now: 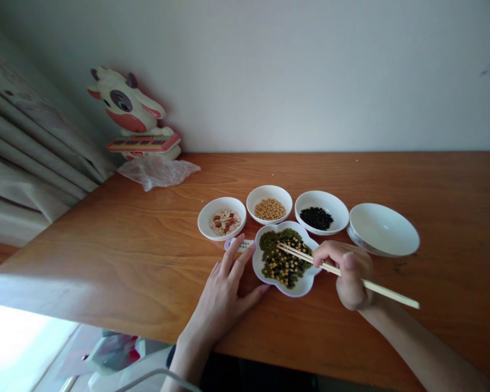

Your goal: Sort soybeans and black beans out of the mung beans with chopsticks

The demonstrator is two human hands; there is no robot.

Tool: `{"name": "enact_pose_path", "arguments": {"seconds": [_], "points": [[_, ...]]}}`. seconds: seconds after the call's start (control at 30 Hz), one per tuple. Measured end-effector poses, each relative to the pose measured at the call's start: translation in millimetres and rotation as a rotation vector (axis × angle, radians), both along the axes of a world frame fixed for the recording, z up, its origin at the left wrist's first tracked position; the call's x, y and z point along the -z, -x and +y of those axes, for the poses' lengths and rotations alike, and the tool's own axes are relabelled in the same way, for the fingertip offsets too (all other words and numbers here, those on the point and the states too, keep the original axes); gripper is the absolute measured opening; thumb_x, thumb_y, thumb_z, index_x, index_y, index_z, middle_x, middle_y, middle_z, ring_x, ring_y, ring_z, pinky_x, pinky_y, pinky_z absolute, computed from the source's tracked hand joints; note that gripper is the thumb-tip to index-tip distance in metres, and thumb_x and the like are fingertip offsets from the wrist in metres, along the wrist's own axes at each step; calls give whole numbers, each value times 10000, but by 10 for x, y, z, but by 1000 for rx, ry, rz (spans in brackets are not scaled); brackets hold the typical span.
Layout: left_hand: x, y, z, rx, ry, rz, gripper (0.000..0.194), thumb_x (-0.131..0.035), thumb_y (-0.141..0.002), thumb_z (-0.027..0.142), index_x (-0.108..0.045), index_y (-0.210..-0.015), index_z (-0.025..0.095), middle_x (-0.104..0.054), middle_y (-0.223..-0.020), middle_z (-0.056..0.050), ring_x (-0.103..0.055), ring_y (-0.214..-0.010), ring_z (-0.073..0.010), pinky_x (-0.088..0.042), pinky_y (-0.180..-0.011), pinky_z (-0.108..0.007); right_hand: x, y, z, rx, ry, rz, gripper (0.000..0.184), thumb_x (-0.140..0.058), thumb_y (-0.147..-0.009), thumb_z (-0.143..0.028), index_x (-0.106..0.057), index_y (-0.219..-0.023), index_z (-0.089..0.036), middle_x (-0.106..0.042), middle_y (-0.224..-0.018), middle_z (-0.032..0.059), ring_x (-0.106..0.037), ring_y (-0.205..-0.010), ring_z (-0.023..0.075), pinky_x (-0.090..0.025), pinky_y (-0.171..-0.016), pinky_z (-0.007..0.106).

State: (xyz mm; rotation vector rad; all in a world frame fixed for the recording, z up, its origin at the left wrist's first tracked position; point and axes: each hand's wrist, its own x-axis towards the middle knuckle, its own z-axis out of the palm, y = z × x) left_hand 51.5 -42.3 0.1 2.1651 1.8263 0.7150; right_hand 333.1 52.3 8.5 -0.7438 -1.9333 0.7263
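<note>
My right hand (348, 273) grips a pair of wooden chopsticks (386, 292), whose tips reach into a flower-shaped white dish (306, 286) holding mixed green, black and yellow beans. My left hand (225, 294) lies flat on the wooden table (126, 256), fingers stretched out and touching the dish's left rim. Behind the dish stand three small white bowls: one with pale seeds and red bits (206, 225), one with yellow soybeans (255, 199), one with black beans (338, 213).
An empty white bowl (386, 230) sits tilted to the right of the row. A small labelled object (242, 245) lies by my left fingertips. At the back left stand a cow-shaped toy (133, 114) and a crumpled clear plastic bag (157, 171). A curtain (28, 141) hangs on the left.
</note>
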Motion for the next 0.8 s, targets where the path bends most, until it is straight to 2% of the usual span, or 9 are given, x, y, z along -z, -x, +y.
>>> {"name": "enact_pose_path", "arguments": {"seconds": [0.33,0.6,0.8], "points": [[0,-3,2,-5,15,-13,826,-742,-995,502,-315,-1692,384,-286,-1791,-96,-420,-1594,-395,-616,-1110,-531,14,-41,28,-15,-116,53,662,-202,-1131,-576,-672,-806,-241,-717,-740,46,-647,-648,202,-430,-615,363],[1,3,9,1,13,-4,811,-718,-1011,509,-303,-1695,378,-271,-1796,-95,-386,-1614,-382,-527,-1209,-582,-120,-103,71,-16,-380,41,682,-181,-1141,-572,-684,-843,-220,-733,-747,60,-670,-664,198,-454,-631,361],[10,6,0,-4,6,-6,805,-724,-1004,516,-325,-1688,373,-277,-1791,-113,-412,-1595,-403,-582,-1147,-570,-138,-100,80,-3,-456,27,676,-164,-1153,-533,-683,-872,-202,-742,-779,67,-672,-668,182,-467,-626,344]]}}
